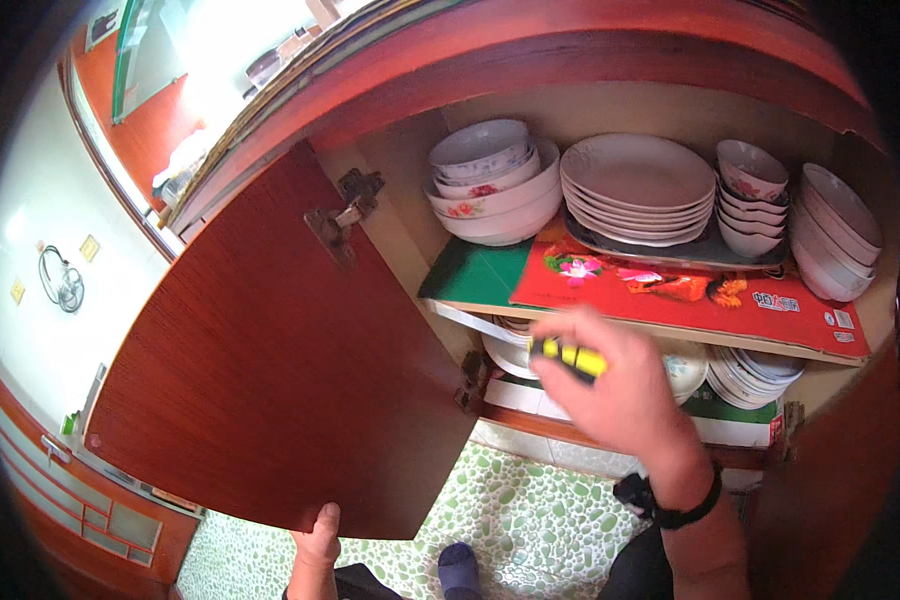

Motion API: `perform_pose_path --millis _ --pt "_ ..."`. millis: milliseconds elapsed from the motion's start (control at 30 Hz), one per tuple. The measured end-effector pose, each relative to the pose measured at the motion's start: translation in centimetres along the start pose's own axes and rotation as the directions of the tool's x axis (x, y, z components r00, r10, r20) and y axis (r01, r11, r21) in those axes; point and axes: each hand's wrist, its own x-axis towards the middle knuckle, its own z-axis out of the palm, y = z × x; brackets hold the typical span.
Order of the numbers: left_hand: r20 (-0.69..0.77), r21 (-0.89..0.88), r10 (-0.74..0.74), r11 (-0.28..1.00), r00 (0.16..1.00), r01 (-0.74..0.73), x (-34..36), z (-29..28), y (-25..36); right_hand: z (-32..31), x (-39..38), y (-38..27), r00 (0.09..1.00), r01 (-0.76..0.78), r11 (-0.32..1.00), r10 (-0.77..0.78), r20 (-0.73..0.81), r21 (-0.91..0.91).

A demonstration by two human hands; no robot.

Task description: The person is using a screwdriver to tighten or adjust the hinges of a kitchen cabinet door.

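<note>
Yellow-black tool (584,361), tilted, in right hand (625,385); red-brown door (280,370) open.

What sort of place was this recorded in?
Probably a home kitchen, or perhaps a dining area: the open cupboard door reveals stacked bowls and a pile of plates inside.

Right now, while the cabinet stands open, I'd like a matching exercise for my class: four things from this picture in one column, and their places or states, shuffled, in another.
Column one
1. Cabinet door
2. Yellow-and-black object
3. Plates on the dark tray
4. Black wristband

Column two
A. Between stacks of bowls
B. Around the right wrist
C. Swung open, with the left grip at its edge
D. Blurred, held in the right grip

Pairs: 1-C, 2-D, 3-A, 4-B
</note>
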Motion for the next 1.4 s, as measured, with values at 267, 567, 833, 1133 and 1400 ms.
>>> perform_pose_path --millis 267,567,833,1133,1400 --pt "0.009 -0.016 -0.026 1.0 1.0 0.026 0.0 -0.1 0.0 1.7 9.5 0.3 0.987 0.096 0.995 -0.091 -0.131 0.039" --pt "-0.016 0.005 -0.046 0.999 0.999 0.046 -0.1 0.5 0.9 4.9 10.4 2.8 0.969 0.173 0.985 -0.169 -0.181 0.008" --pt "-0.011 -0.032 -0.049 0.998 0.999 0.048 -0.5 -1.1 -0.6 5.0 10.0 3.1 0.965 0.176 0.978 -0.148 -0.216 0.112" --pt "0.012 -0.016 -0.066 0.998 0.998 0.067 -0.3 -0.7 0.1 5.1 10.3 3.2 0.958 0.185 0.972 -0.145 -0.247 0.146" --pt "-0.011 -0.04 -0.042 0.998 0.999 0.042 -0.3 -0.2 0.2 5.0 10.4 3.3 0.944 0.234 0.969 -0.207 -0.256 0.081"
